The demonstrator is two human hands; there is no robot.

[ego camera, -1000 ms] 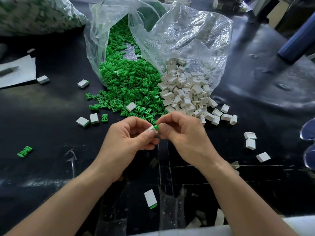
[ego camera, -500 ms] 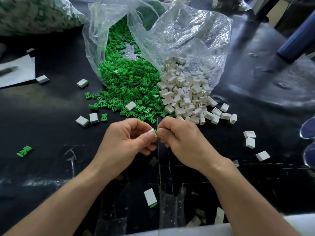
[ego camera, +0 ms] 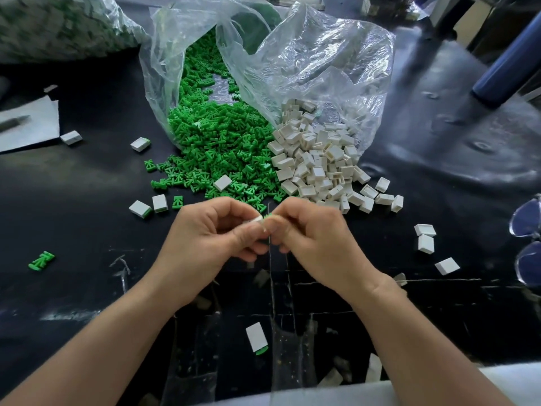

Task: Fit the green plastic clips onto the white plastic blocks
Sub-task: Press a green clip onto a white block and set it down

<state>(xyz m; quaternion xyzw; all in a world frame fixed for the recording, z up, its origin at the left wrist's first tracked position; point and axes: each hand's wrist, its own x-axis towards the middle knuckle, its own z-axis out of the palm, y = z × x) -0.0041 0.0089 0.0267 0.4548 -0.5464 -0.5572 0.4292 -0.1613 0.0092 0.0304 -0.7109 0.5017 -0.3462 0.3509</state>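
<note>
The left hand pinches a white block between thumb and forefinger above the black table; the block's exposed end points right, towards the right hand, with its long axis roughly left-to-right, though most of it is hidden. The right hand pinches a green clip, visible only as a sliver touching that end, orientation not discernible. A heap of green clips and a heap of white blocks lie just beyond, at the mouth of a clear bag

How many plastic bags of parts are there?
3: the clips bag spilling green clips, centre; the blocks bag spilling white blocks, beside it; a full bag, far left corner. More may be off-frame.
</note>
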